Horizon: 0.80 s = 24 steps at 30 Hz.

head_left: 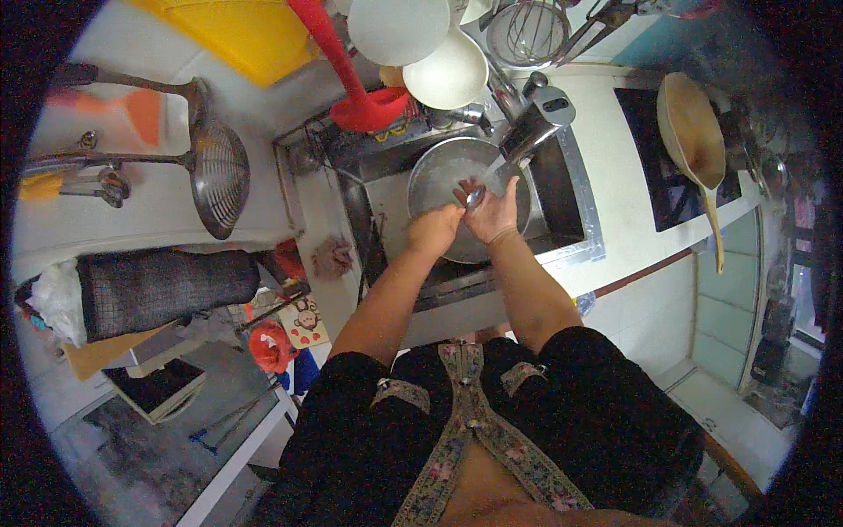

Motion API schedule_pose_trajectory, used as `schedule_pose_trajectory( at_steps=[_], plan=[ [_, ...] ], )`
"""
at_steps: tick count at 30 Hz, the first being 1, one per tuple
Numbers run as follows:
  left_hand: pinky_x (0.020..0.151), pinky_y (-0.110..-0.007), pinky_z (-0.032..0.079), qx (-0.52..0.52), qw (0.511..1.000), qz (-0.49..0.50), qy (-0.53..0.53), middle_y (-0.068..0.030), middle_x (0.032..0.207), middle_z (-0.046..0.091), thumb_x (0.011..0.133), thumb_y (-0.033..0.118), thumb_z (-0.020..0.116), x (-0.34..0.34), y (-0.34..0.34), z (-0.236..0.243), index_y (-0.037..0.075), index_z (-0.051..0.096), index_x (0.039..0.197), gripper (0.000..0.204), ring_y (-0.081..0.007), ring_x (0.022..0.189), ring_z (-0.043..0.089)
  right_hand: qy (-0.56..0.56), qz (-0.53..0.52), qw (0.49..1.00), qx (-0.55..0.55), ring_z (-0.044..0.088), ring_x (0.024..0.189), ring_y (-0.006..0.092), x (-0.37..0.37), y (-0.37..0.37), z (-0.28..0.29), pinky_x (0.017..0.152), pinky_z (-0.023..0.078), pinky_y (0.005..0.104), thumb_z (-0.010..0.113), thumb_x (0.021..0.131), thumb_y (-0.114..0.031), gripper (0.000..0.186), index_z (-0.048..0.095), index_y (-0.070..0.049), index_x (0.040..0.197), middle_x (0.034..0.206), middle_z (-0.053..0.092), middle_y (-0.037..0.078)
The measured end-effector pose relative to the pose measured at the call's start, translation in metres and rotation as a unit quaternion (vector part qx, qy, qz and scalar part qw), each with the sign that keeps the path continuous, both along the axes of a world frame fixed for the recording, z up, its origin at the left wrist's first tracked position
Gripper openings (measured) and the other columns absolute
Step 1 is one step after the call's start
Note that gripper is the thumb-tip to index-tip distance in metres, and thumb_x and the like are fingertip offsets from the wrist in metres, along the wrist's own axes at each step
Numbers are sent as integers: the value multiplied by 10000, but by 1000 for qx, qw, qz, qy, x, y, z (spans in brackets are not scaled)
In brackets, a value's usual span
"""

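Over a large round metal basin (424, 171) in the sink, my left hand (435, 231) is closed in a fist around what looks like the handle of a metal spoon. The shiny bowl of the spoon (475, 197) sticks out toward my right hand (493, 218). That hand is palm up with the thumb stretched out and the fingers spread beneath the spoon bowl. From the chrome faucet (537, 123) a stream of water runs down onto the fingers and spoon. The spoon's handle is hidden inside my left fist.
The steel sink (562, 189) surrounds the basin. White bowls (448, 70) and a red ladle (360, 110) hang or stand behind it. At right, a long-handled pan (692, 132) sits on the black stovetop (645, 149). A slotted skimmer (219, 176) hangs at left.
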<state>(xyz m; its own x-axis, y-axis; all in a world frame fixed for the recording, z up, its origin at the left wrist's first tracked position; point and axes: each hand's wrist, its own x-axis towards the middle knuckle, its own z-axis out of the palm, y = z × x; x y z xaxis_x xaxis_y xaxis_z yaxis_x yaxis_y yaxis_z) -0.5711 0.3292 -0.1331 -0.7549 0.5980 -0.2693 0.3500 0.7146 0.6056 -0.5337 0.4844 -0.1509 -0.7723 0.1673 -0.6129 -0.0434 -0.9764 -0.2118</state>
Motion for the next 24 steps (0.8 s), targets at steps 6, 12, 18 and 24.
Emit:
schedule_pose_trajectory(
  at_steps=[6, 12, 18, 24],
  plan=[
    [759, -517, 496, -38, 991, -95, -89, -193, 1011, 673, 996, 431, 415, 18, -6, 2, 79, 639, 1017, 418, -421, 889, 641, 9, -24, 996, 82, 445, 1245, 378, 0, 8, 3, 1057, 339, 530, 339, 743, -900, 1063, 443, 16, 1274, 1258, 523, 186],
    [782, -515, 488, -17, 999, 11, -29, -219, 992, 661, 1000, 426, 404, -2, 5, -4, 64, 629, 1022, 426, -432, 884, 633, 68, 8, 998, 9, 451, 1219, 382, -5, 4, -2, 1047, 339, 532, 356, 739, -898, 1081, 410, 12, 1320, 1259, 515, 181],
    [743, -528, 502, -10, 999, -30, -30, -178, 915, 682, 991, 451, 392, 26, -5, -21, 113, 610, 983, 402, -416, 850, 651, -16, -12, 999, 30, 453, 1221, 362, -7, 15, -10, 1038, 344, 518, 360, 749, -891, 1063, 417, 10, 1311, 1275, 499, 186],
    [779, -520, 507, -69, 997, 9, -37, -199, 999, 673, 990, 413, 404, -19, 16, -29, 98, 621, 964, 384, -415, 919, 645, 52, 19, 997, -52, 449, 1199, 362, -7, -2, -25, 1046, 344, 507, 349, 786, -863, 975, 449, -4, 1236, 1284, 470, 184]
  ],
)
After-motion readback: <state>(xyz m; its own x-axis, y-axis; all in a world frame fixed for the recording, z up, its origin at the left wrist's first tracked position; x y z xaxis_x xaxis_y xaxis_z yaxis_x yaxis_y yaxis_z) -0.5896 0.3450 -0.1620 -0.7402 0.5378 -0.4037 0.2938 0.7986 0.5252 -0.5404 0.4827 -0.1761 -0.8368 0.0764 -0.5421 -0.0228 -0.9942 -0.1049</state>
